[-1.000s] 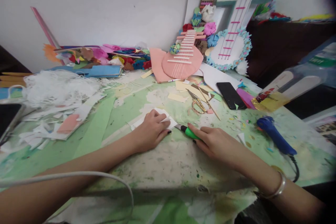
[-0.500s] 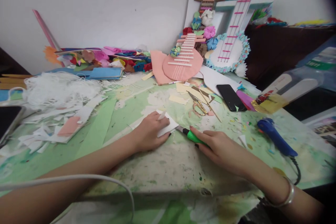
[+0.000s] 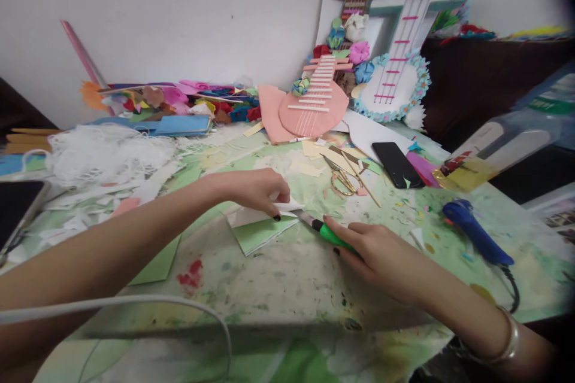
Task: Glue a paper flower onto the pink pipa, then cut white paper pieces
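My left hand [image 3: 258, 191] is closed, thumb against fingers, on a folded white paper [image 3: 249, 215] and holds its upper layer raised. Beneath that paper a light green layer [image 3: 263, 234] shows, with a white edge along its front. My right hand [image 3: 368, 251] grips a green-handled knife [image 3: 335, 233] with a black collar. Its metal blade [image 3: 305, 217] points left and reaches the right end of the white paper, where the tip is hidden. Beyond my hands lie gold-handled scissors [image 3: 345, 179] and a thin wooden stick [image 3: 362, 179].
A black phone [image 3: 395, 164] and a blue glue gun [image 3: 476, 233] lie to the right, near a plastic bottle [image 3: 503, 143]. Paper instruments, including a pink one [image 3: 314, 111], lean at the back. White string [image 3: 108, 155] heaps left; a white cable [image 3: 135, 304] crosses in front.
My left hand has risen from pressing the white paper flat and now lifts its layer, exposing the green layer. My right hand has stayed nearly still with the knife.
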The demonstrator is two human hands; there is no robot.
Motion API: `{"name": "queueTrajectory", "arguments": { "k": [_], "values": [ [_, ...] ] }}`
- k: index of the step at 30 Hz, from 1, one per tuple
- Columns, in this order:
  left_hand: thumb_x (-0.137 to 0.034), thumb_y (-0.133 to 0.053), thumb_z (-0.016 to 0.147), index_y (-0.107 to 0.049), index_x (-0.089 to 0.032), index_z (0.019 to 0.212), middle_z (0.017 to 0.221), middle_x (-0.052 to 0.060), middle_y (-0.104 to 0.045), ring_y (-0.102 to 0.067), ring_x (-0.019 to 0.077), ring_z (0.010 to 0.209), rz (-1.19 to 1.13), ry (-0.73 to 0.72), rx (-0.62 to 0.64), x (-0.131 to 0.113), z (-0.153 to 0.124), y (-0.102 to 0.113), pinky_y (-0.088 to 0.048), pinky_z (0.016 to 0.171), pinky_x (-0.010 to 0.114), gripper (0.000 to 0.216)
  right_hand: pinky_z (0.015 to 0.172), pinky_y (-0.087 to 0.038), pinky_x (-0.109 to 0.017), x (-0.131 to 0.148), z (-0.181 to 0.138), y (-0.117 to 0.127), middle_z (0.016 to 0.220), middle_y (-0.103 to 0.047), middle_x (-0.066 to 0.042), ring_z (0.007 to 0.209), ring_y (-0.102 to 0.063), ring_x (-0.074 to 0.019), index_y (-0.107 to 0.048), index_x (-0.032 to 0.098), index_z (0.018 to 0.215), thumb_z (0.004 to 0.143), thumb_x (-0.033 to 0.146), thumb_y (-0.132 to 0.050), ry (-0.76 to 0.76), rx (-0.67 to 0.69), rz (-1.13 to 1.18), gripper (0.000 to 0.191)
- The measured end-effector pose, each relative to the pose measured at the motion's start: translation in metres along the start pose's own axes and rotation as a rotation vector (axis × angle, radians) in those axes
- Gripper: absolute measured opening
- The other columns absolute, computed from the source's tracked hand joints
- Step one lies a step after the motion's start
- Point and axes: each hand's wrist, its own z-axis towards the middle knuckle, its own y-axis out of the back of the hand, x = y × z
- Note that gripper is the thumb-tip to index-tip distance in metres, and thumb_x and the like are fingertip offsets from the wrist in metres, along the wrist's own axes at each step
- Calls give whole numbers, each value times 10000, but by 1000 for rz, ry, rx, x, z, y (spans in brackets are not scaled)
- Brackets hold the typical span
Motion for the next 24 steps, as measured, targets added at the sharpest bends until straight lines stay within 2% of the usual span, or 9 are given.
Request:
{"name": "queueTrajectory", "arguments": {
  "k": [2,5,8,14,18,24],
  "values": [
    [-240,-594,754,-679,-172,926,970,37,-687,-598,144,837,-37,9,60,4,3,5,-408,730,228,203,673,-458,-308,-2,0,-2,882,-654,-106,787,-626,-205,-353,147,1425,930,256,-389,5,-2,15,509],
    [-198,-538,768,-665,-158,948,991,56,-675,-591,149,858,11,54,67,3,7,7,-403,726,228,224,678,-453,-303,-5,0,-4,904,-657,-102,794,-622,-200,-348,153,1426,926,248,-393,15,-12,47,511],
    [-191,-481,785,-636,-155,981,918,64,-652,-567,154,789,120,71,41,-3,8,9,-381,651,233,252,671,-447,-300,-7,-1,-5,916,-661,-101,786,-617,-197,-360,156,1418,922,245,-396,25,-26,64,505],
    [-162,-508,755,-635,-186,830,743,11,-617,-495,115,618,206,8,80,-21,18,32,-312,555,229,150,668,-444,-295,-6,-3,-6,875,-654,-104,767,-611,-189,-384,148,1405,922,250,-380,27,-48,88,493],
    [-143,-561,712,-674,-194,798,691,5,-619,-502,125,614,250,37,107,-36,31,46,-315,580,243,151,657,-441,-305,-2,-3,-6,854,-645,-104,771,-613,-203,-373,141,1410,921,248,-369,3,-26,59,500],
    [-107,-608,647,-708,-189,684,658,26,-631,-562,190,738,222,141,86,-52,44,48,-349,686,269,134,632,-418,-312,6,2,-11,859,-650,-110,747,-622,-215,-335,138,1420,920,244,-365,0,-44,-23,512]
  ]
}}
